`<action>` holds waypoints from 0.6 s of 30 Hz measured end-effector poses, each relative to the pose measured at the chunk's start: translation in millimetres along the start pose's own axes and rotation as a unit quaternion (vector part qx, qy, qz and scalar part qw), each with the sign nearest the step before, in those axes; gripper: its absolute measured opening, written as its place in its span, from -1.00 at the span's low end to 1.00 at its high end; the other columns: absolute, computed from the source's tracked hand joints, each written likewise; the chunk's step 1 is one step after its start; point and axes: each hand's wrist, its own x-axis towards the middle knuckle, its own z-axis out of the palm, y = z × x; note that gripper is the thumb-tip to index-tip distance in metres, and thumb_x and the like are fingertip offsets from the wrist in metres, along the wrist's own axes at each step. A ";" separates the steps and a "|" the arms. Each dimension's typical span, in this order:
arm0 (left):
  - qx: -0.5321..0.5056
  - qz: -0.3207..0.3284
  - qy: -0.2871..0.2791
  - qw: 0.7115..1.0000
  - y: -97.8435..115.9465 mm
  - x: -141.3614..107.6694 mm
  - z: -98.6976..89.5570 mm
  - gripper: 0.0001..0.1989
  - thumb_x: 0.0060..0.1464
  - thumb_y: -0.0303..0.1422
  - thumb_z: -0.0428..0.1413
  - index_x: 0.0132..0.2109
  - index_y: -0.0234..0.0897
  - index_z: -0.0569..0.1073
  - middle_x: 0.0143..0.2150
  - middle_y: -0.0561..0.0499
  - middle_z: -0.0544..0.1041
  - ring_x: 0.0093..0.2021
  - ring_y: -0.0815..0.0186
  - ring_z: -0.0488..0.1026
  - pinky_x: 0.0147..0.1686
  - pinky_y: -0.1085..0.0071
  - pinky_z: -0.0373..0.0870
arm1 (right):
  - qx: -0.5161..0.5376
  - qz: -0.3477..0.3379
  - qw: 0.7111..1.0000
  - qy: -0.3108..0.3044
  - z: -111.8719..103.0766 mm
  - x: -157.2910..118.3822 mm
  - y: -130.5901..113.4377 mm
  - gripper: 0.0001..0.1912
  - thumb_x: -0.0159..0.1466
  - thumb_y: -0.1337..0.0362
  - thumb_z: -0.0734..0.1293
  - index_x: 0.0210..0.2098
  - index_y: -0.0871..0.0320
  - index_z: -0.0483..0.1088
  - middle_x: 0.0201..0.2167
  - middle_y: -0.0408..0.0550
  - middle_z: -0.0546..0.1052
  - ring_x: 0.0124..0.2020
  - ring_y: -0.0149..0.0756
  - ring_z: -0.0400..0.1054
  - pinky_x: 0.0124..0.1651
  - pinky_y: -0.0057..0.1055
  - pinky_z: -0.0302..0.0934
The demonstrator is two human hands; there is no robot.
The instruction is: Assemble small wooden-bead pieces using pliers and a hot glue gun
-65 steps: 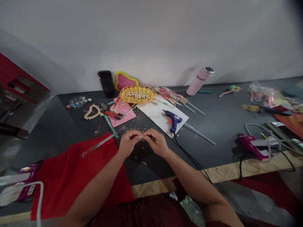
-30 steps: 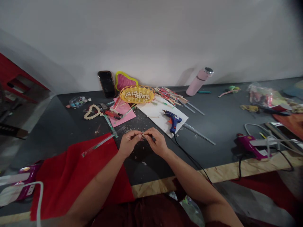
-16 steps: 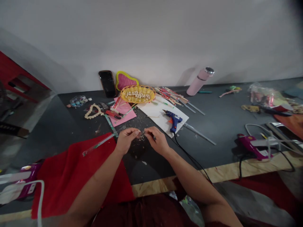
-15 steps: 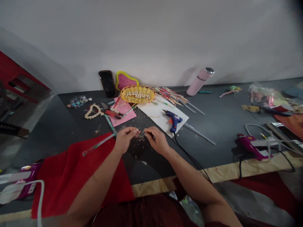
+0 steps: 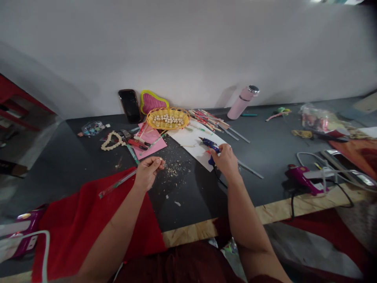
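My left hand [image 5: 149, 173] is closed in a pinch above the dark table, beside the red cloth. A tiny pale bit shows at its fingertips, too small to name. My right hand [image 5: 226, 160] has its fingers around the blue hot glue gun [image 5: 209, 144], whose nozzle points to the far left. Under the gun lies a white sheet [image 5: 191, 143]. Pale crumbs [image 5: 173, 169] are scattered between my hands. Behind them stands a yellow wicker basket [image 5: 150, 122] holding many small whitish pieces. A heart-shaped loop of pale pieces [image 5: 113, 147] lies to the left.
A pink bottle [image 5: 239, 106] and a phone [image 5: 129, 106] stand by the wall. Pliers with red handles [image 5: 138, 144] rest on pink paper [image 5: 156, 148]. Glue sticks [image 5: 250, 169] lie on the right, and a red cloth [image 5: 97, 212] covers the front left. Purple power strips [image 5: 304, 179] sit at the sides.
My right hand has left its place opposite the left hand, moved right and taken hold of the glue gun. My left hand stays pinched, and the view has shifted slightly.
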 end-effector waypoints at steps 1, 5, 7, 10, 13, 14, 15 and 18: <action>0.002 -0.001 0.000 1.000 -0.2 -0.3 0.6 -0.79 -0.16 -0.32 0.27 -0.36 -0.36 0.49 -0.42 -0.01 0.52 -0.49 0.45 0.41 -0.44 0.49 0.37 | -0.021 0.020 0.999 -0.030 -1.8 1.0 2.1 -0.51 0.17 -0.10 0.20 -0.16 0.21 0.29 -0.25 0.13 0.45 -0.19 -0.12 0.34 -0.24 -0.33 0.16; 0.002 -0.002 -0.005 1.000 0.7 -1.0 1.9 -0.78 -0.16 -0.32 0.27 -0.35 -0.36 0.49 -0.42 -0.01 0.52 -0.49 0.45 0.41 -0.43 0.49 0.37 | -0.082 0.064 0.984 -0.144 -8.2 1.8 -0.8 -0.45 0.13 -0.21 0.14 -0.32 0.15 0.39 -0.37 0.10 0.50 -0.30 -0.10 0.39 -0.35 -0.34 0.15; -0.002 -0.004 -0.008 1.000 1.4 -1.5 2.4 -0.78 -0.16 -0.32 0.27 -0.35 -0.36 0.49 -0.42 0.00 0.52 -0.49 0.46 0.41 -0.42 0.49 0.36 | -0.091 0.069 0.981 -0.154 -10.3 3.1 -3.1 -0.48 0.14 -0.18 0.14 -0.37 0.14 0.42 -0.39 0.10 0.51 -0.32 -0.10 0.40 -0.37 -0.35 0.14; -0.001 -0.008 -0.010 1.000 2.4 -2.5 3.3 -0.78 -0.17 -0.31 0.28 -0.36 -0.36 0.49 -0.42 0.00 0.52 -0.49 0.45 0.41 -0.43 0.49 0.36 | -0.067 0.079 0.984 -0.144 -11.2 6.9 -1.3 -0.56 0.12 -0.10 0.19 -0.46 0.15 0.44 -0.43 0.08 0.52 -0.34 -0.14 0.40 -0.39 -0.38 0.12; 0.002 -0.010 -0.012 1.000 2.4 -2.8 3.3 -0.77 -0.17 -0.30 0.27 -0.35 -0.35 0.49 -0.41 -0.01 0.52 -0.48 0.44 0.41 -0.42 0.48 0.35 | 0.047 0.100 0.988 -0.105 -12.2 9.6 3.4 -0.62 0.08 -0.03 0.25 -0.51 0.17 0.43 -0.54 0.01 0.48 -0.41 -0.20 0.37 -0.41 -0.40 0.11; 0.002 -0.009 -0.014 1.000 2.3 -2.8 3.0 -0.77 -0.17 -0.30 0.27 -0.35 -0.36 0.49 -0.40 -0.01 0.52 -0.48 0.44 0.41 -0.42 0.48 0.35 | 0.120 0.111 0.983 -0.088 -13.3 9.4 3.8 -0.64 0.07 -0.02 0.26 -0.51 0.18 0.42 -0.55 -0.02 0.46 -0.44 -0.23 0.35 -0.43 -0.41 0.11; 0.003 -0.008 -0.017 1.000 2.1 -2.7 2.7 -0.77 -0.16 -0.30 0.27 -0.35 -0.36 0.49 -0.40 -0.01 0.52 -0.48 0.44 0.41 -0.41 0.48 0.35 | 0.208 0.120 0.968 -0.074 -14.7 8.6 3.0 -0.65 0.08 -0.01 0.26 -0.48 0.19 0.41 -0.56 -0.04 0.44 -0.48 -0.28 0.33 -0.45 -0.42 0.12; 0.005 -0.001 -0.026 1.000 1.8 -3.1 2.3 -0.78 -0.15 -0.30 0.26 -0.36 -0.36 0.49 -0.40 -0.01 0.52 -0.48 0.44 0.41 -0.40 0.47 0.35 | 0.485 0.110 0.862 -0.096 -21.3 1.5 -8.2 -0.66 0.10 0.01 0.24 -0.36 0.17 0.37 -0.54 -0.11 0.38 -0.56 -0.40 0.24 -0.55 -0.47 0.13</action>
